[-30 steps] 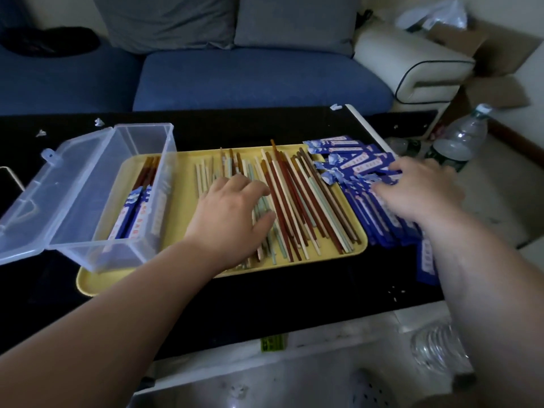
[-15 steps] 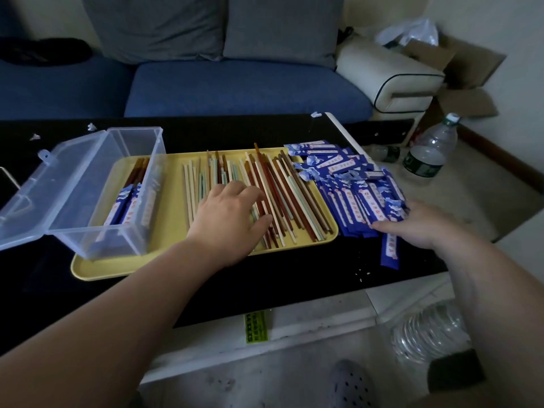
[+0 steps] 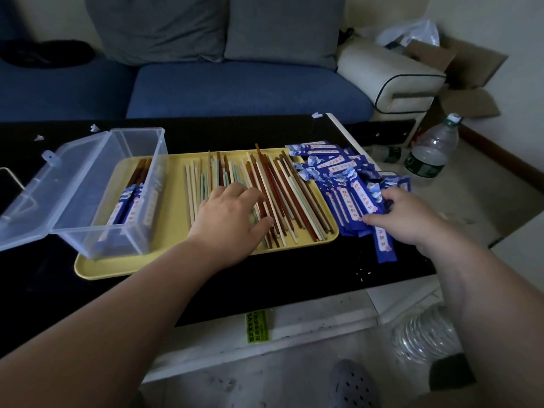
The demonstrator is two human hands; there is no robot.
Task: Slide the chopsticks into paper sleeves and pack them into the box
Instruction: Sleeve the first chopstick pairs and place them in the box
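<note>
Loose chopsticks [image 3: 282, 195] in brown, cream and pale green lie side by side on a yellow tray [image 3: 173, 207]. My left hand [image 3: 229, 213] rests palm down on them, fingers bent over the sticks. Right of the tray lies a pile of blue paper sleeves [image 3: 338, 172]. My right hand [image 3: 409, 216] is at the pile's near end, thumb and fingers pinching a blue sleeve [image 3: 384, 245] that sticks out toward me. A clear plastic box [image 3: 88, 195], its lid open to the left, stands on the tray's left end and holds a few sleeved chopsticks [image 3: 126, 204].
The tray sits on a black table [image 3: 265, 284] whose near edge is close to me. A water bottle [image 3: 429, 154] stands on the floor to the right, another clear bottle [image 3: 424, 334] lies below the table. A blue sofa [image 3: 235, 92] is behind.
My right hand has drawn back from the far part of the sleeve pile to its near end and closed on a sleeve. My left hand has stayed on the chopsticks.
</note>
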